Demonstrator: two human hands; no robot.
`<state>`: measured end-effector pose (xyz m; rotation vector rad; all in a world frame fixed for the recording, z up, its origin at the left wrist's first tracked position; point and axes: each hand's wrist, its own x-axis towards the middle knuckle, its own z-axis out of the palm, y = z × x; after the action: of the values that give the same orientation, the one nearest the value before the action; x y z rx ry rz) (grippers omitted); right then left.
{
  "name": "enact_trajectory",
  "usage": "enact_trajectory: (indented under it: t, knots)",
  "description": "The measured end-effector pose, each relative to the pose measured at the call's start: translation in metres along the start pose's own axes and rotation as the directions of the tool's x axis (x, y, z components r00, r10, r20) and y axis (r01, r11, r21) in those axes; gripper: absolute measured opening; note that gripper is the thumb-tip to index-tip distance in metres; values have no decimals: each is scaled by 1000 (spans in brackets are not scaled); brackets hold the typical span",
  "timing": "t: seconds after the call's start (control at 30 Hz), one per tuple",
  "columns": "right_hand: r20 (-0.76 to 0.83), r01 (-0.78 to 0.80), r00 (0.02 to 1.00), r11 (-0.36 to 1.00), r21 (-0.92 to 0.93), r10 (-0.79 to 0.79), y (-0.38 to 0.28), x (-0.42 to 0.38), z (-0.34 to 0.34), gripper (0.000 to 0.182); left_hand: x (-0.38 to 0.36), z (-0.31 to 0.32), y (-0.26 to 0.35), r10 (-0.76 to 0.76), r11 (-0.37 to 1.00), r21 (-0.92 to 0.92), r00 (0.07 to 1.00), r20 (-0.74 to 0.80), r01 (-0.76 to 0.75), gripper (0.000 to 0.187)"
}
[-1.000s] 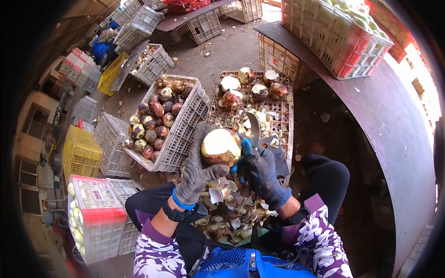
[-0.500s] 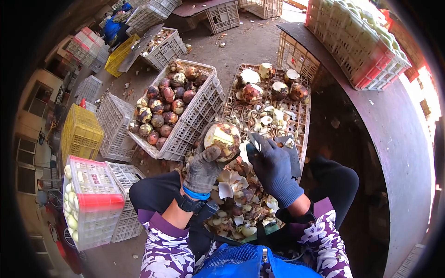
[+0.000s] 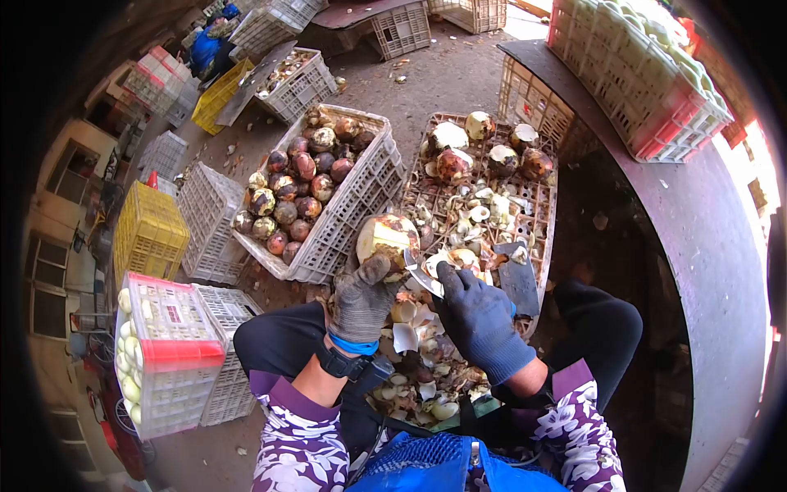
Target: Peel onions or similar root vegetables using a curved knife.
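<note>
My left hand [image 3: 362, 302], in a dirty grey glove, grips a round, partly peeled fruit [image 3: 388, 238] with cream flesh and patches of brown skin. My right hand [image 3: 475, 320], in a dark blue-grey glove, is closed on a knife with a curved metal blade [image 3: 424, 277]. Its blade points up and left, close to the fruit's lower right side; whether it touches cannot be told. Beside my right hand, a dark flat blade [image 3: 518, 283] lies on the crate holding peelings. Pale peelings [image 3: 418, 361] lie heaped between my legs.
A pale crate [image 3: 348, 213] of whole brown-red fruit stands ahead left. An upturned crate [image 3: 537, 221] ahead bears trimmed fruit and scraps. On the right is a long table [image 3: 656, 213] with a crate [image 3: 639, 82] of pale produce. More crates [image 3: 152, 230] stand left; a person [image 3: 205, 49] is far back.
My right hand has turned, and the curved blade now shows beside the fruit. More of the dark flat blade is uncovered. The fruit stays in my left hand, and the view has shifted slightly.
</note>
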<state>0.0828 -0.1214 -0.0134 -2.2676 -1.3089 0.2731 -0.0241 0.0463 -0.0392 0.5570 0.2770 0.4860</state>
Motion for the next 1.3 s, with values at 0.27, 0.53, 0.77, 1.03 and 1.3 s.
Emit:
enact_trajectory:
  t: [0.27, 0.53, 0.77, 1.03, 1.3]
  knots:
    - [69, -77, 995, 997, -27, 78, -2, 2, -4, 45, 2, 20, -5, 100, 979, 180, 994, -42, -90, 53]
    - [36, -111, 993, 993, -32, 113, -2, 5, 5, 42, -2, 32, -9, 127, 961, 254, 990, -69, -106, 59]
    - [63, -60, 997, 869, 492, 34, 14, 5, 20, 23, -1, 23, -13, 141, 945, 311, 984, -112, -100, 63]
    - [93, -95, 994, 926, 365, 65, 15, 4, 2, 24, -3, 24, -12, 83, 944, 328, 986, -142, -32, 66]
    - [308, -270, 949, 686, 676, 69, 25, 2, 7, 21, -5, 26, -16, 59, 933, 359, 995, -79, -27, 66]
